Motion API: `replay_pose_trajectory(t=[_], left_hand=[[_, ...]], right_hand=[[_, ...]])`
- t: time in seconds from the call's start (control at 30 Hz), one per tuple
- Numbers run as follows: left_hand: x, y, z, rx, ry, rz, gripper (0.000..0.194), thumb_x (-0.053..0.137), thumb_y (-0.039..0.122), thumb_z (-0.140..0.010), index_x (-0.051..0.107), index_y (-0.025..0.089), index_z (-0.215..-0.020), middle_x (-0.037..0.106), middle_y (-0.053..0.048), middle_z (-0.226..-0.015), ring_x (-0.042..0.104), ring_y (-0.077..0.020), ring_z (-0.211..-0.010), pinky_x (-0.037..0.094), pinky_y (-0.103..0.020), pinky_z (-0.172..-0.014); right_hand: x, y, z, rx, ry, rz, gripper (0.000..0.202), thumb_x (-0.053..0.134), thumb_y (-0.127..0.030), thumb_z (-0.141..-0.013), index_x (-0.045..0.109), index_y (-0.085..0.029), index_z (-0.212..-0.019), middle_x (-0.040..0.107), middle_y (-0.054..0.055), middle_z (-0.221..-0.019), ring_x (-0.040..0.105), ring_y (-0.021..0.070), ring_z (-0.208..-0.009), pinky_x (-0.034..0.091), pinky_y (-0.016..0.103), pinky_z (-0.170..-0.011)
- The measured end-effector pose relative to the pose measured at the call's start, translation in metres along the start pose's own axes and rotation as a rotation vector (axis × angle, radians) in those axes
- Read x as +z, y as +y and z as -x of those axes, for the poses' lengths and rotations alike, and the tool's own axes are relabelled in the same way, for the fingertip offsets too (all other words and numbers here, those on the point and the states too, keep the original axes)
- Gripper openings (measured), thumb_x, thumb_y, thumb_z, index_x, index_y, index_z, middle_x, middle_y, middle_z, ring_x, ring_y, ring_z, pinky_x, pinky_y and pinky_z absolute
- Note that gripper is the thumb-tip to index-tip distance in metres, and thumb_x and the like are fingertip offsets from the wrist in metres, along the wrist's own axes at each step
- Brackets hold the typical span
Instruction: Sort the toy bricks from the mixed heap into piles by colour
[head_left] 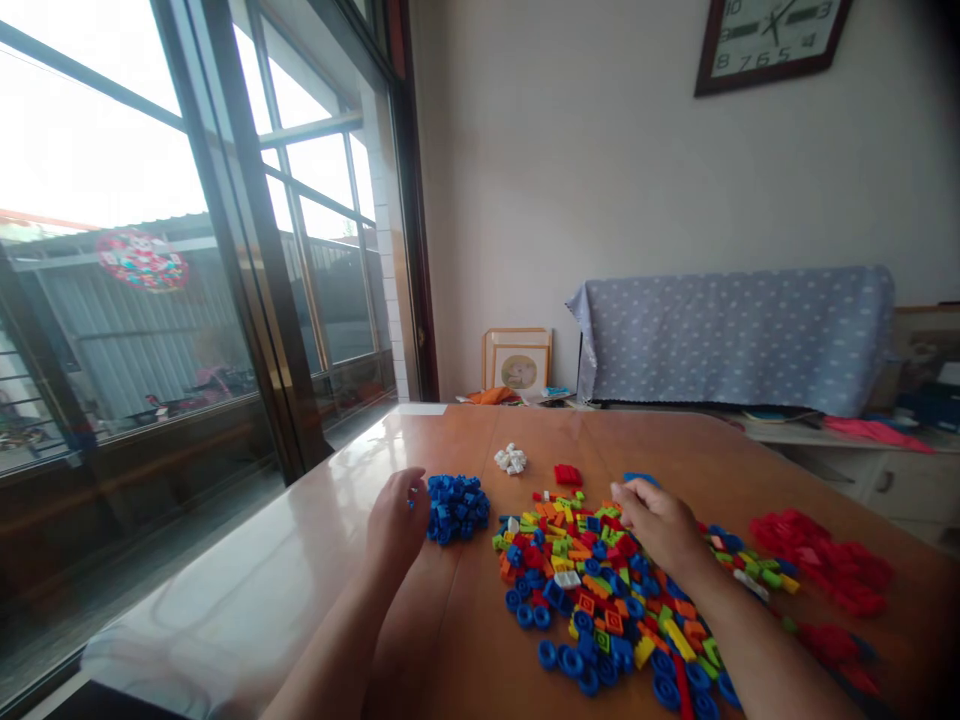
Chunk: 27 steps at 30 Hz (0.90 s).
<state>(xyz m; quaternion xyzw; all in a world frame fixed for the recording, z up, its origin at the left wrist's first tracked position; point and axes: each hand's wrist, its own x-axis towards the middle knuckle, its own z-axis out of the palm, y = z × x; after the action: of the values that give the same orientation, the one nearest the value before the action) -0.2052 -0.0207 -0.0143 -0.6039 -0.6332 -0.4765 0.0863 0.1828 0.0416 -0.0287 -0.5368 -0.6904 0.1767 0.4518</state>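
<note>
My left hand (397, 518) is at the left side of a pile of blue bricks (457, 508), its fingers curled round a small blue piece. Over the upper right part of a big mixed pile of coloured bricks (592, 580) is my right hand (654, 515), with thumb and fingers pinched together; what they hold, if anything, is too small to make out. Just behind that hand lies a flat blue piece (641, 478). A small heap of white bricks (511, 459) and a red block (568, 475) sit farther back on the table.
The brown table (435, 640) stretches to a wall with a clock (772, 40). Red pieces (821, 560) lie at the right. Beyond the table stand picture frames (517, 365) and something under a dotted blue cloth (735, 340). Glass windows (127, 300) are on the left.
</note>
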Motion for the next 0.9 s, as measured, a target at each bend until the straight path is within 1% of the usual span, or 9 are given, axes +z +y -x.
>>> replay_pose_trajectory(t=[0.03, 0.17, 0.23, 0.3, 0.4, 0.47, 0.6, 0.7, 0.9], left_hand=[[0.001, 0.012, 0.0, 0.026, -0.06, 0.001, 0.024, 0.047, 0.031, -0.093, 0.062, 0.022, -0.11, 0.067, -0.005, -0.101, 0.063, -0.0188, -0.087, 0.048, -0.03, -0.078], [0.004, 0.057, 0.004, 0.156, -0.413, 0.034, 0.022, 0.046, 0.029, -0.094, 0.064, 0.023, -0.105, 0.068, -0.005, -0.1, 0.063, -0.019, -0.091, 0.047, -0.028, -0.079], [0.006, 0.075, 0.01, 0.193, -0.583, 0.054, 0.025, 0.049, 0.033, -0.093, 0.064, 0.024, -0.111, 0.067, -0.005, -0.106, 0.063, -0.0189, -0.093, 0.048, -0.027, -0.079], [0.009, 0.087, 0.018, 0.186, -0.714, 0.013, 0.04, 0.06, 0.044, -0.088, 0.061, 0.028, -0.124, 0.064, -0.006, -0.115, 0.064, -0.0216, -0.096, 0.048, -0.029, -0.079], [0.018, 0.097, 0.027, 0.155, -0.837, -0.091, 0.076, 0.074, 0.058, -0.071, 0.052, 0.031, -0.139, 0.058, -0.008, -0.127, 0.064, -0.028, -0.101, 0.049, -0.032, -0.079], [0.027, 0.099, 0.031, 0.136, -0.87, -0.126, 0.08, 0.077, 0.057, -0.068, 0.052, 0.03, -0.14, 0.056, -0.009, -0.128, 0.065, -0.028, -0.098, 0.049, -0.032, -0.077], [0.049, 0.104, 0.03, 0.123, -0.827, -0.078, 0.056, 0.073, 0.051, -0.074, 0.064, 0.025, -0.123, 0.058, -0.009, -0.118, 0.063, -0.024, -0.092, 0.049, -0.03, -0.076], [0.064, 0.109, 0.024, 0.117, -0.796, -0.011, 0.04, 0.07, 0.042, -0.077, 0.068, 0.022, -0.112, 0.059, -0.008, -0.111, 0.062, -0.0218, -0.091, 0.048, -0.029, -0.079], [0.093, 0.126, 0.014, 0.139, -0.738, 0.085, 0.023, 0.065, 0.026, -0.077, 0.07, 0.018, -0.098, 0.065, -0.005, -0.098, 0.06, -0.0182, -0.086, 0.046, -0.027, -0.076]], right_hand=[[-0.001, 0.002, -0.002, 0.007, 0.005, 0.011, 0.047, 0.047, -0.06, -0.091, 0.057, -0.021, -0.066, 0.06, -0.001, -0.056, 0.052, 0.0151, -0.053, 0.038, 0.025, -0.054], [-0.002, 0.011, -0.006, 0.011, 0.018, 0.046, 0.044, 0.048, -0.058, -0.091, 0.06, -0.021, -0.07, 0.061, -0.001, -0.059, 0.054, 0.0159, -0.056, 0.037, 0.026, -0.054], [-0.002, 0.013, -0.006, 0.01, 0.02, 0.039, 0.043, 0.048, -0.058, -0.091, 0.062, -0.021, -0.073, 0.063, -0.001, -0.061, 0.054, 0.0164, -0.058, 0.037, 0.026, -0.055], [-0.002, 0.013, -0.006, 0.015, 0.024, 0.028, 0.042, 0.048, -0.057, -0.091, 0.063, -0.021, -0.075, 0.066, 0.0, -0.064, 0.055, 0.0167, -0.059, 0.037, 0.026, -0.055], [-0.003, 0.01, -0.006, 0.02, 0.037, 0.037, 0.042, 0.048, -0.056, -0.091, 0.063, -0.021, -0.074, 0.065, 0.0, -0.063, 0.056, 0.0169, -0.059, 0.037, 0.026, -0.056], [-0.004, 0.006, -0.006, 0.009, 0.051, 0.047, 0.041, 0.048, -0.055, -0.091, 0.062, -0.021, -0.072, 0.064, 0.0, -0.062, 0.056, 0.017, -0.059, 0.038, 0.027, -0.057], [-0.006, 0.0, -0.006, -0.007, 0.065, 0.041, 0.041, 0.047, -0.054, -0.091, 0.058, -0.022, -0.068, 0.06, -0.001, -0.058, 0.055, 0.0171, -0.059, 0.038, 0.027, -0.058], [-0.006, -0.002, -0.005, -0.004, 0.062, 0.027, 0.041, 0.046, -0.053, -0.091, 0.057, -0.022, -0.068, 0.058, -0.001, -0.056, 0.054, 0.0168, -0.056, 0.037, 0.027, -0.057], [-0.005, -0.003, -0.006, -0.017, 0.075, 0.001, 0.038, 0.047, -0.05, -0.092, 0.058, -0.022, -0.069, 0.064, 0.001, -0.061, 0.058, 0.0179, -0.06, 0.038, 0.027, -0.058]])
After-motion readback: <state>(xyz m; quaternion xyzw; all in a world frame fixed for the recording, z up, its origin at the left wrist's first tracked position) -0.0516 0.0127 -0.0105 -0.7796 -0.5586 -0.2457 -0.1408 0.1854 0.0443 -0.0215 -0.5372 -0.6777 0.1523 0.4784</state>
